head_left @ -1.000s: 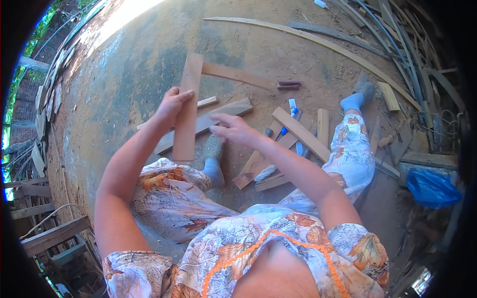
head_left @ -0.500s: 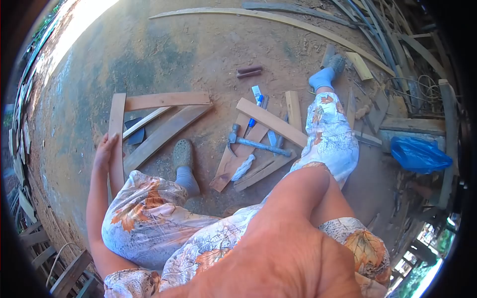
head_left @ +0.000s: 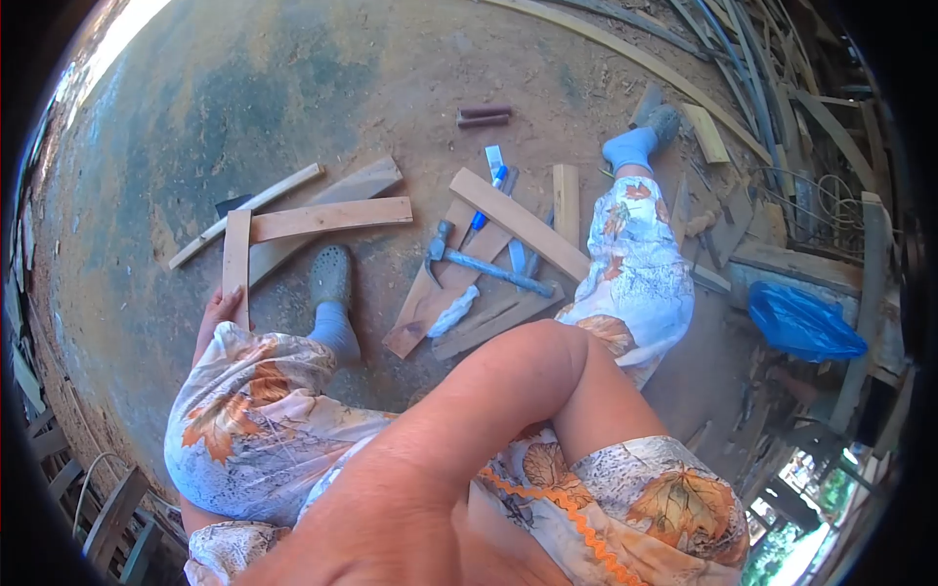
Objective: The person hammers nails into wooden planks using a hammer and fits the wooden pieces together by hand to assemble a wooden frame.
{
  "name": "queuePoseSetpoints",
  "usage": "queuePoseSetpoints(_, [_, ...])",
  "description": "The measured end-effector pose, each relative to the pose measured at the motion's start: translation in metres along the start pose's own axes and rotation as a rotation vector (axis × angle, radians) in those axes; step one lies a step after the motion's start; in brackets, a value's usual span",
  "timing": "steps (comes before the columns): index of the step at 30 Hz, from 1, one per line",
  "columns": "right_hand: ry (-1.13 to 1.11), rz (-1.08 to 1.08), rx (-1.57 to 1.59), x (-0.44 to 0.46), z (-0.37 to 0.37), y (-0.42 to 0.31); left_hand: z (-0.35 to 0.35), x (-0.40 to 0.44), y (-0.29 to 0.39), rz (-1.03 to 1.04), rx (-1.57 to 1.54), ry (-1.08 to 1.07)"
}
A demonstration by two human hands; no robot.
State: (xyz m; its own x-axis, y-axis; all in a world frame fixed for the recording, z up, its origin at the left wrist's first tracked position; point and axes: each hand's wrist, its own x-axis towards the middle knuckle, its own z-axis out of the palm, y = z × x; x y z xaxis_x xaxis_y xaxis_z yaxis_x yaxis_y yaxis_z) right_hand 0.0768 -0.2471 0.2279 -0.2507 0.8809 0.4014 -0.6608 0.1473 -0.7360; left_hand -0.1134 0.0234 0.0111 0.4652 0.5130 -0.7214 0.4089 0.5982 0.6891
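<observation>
My left hand grips the lower part of an upright wooden piece, beside my left knee. This piece meets a crosspiece at a corner, forming an L shape. Under the crosspiece lies a wider weathered board, and a thin strip runs diagonally beside it. My right hand is raised close to the camera at the bottom; its fingers are out of frame. Between my feet, a hammer rests on wooden pieces, near a blue marker and a crumpled white wrapper.
Two dark red bars lie on the ground ahead. A blue plastic bag sits at the right beside a wooden block. Long strips and scrap wood are piled at the upper right. My shoes stand on the ground.
The joined wooden pieces have come down and nearer, with my left hand now at the lower end. My right hand has left the middle and risen toward the camera. The view has shifted.
</observation>
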Motion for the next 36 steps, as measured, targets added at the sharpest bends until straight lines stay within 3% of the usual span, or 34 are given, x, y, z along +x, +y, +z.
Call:
queuePoseSetpoints(6, [-0.072, 0.175, 0.010, -0.003, -0.068, -0.013, -0.018, 0.009, -0.035, -0.016, 0.000, 0.023])
queuePoseSetpoints(7, [0.060, 0.440, -0.165, -0.027, -0.082, 0.005, -0.019, 0.011, -0.040, -0.018, -0.037, 0.003])
queuePoseSetpoints(10, [0.427, 0.804, -1.280, -0.136, -0.135, 0.063, -0.032, 0.025, -0.061, 0.008, -0.028, 0.048])
queuePoseSetpoints(11, [0.438, 1.078, -1.490, -0.163, -0.147, 0.067, -0.046, 0.028, -0.065, -0.059, 0.007, -0.013])
queuePoseSetpoints(12, [0.552, 1.094, -1.622, -0.188, -0.156, 0.073, -0.054, 0.026, -0.063, -0.057, 0.002, 0.003])
queuePoseSetpoints(14, [0.594, 1.247, -1.626, -0.217, -0.175, 0.076, -0.060, 0.019, -0.061, -0.006, 0.096, 0.089])
queuePoseSetpoints(18, [0.651, 1.309, -1.655, -0.219, -0.185, 0.075, -0.053, 0.019, -0.055, 0.104, 0.276, 0.243])
queuePoseSetpoints(20, [0.748, 1.492, -1.684, -0.234, -0.194, 0.077, -0.046, 0.017, -0.057, 0.150, 0.366, 0.320])
queuePoseSetpoints(25, [0.697, 1.475, -1.644, -0.262, -0.212, 0.086, -0.016, 0.019, -0.058, 0.257, 0.597, 0.499])
queuePoseSetpoints(30, [0.958, 1.280, -1.420, -0.259, -0.211, 0.084, 0.027, 0.023, -0.058, 0.360, 0.829, 0.669])
queuePoseSetpoints(34, [0.930, 1.251, -1.398, -0.234, -0.202, 0.062, 0.061, 0.028, -0.055, 0.436, 1.014, 0.808])
queuePoseSetpoints(36, [1.152, 0.984, -0.744, -0.233, -0.204, 0.061, 0.077, 0.034, -0.050, 0.476, 1.115, 0.873])
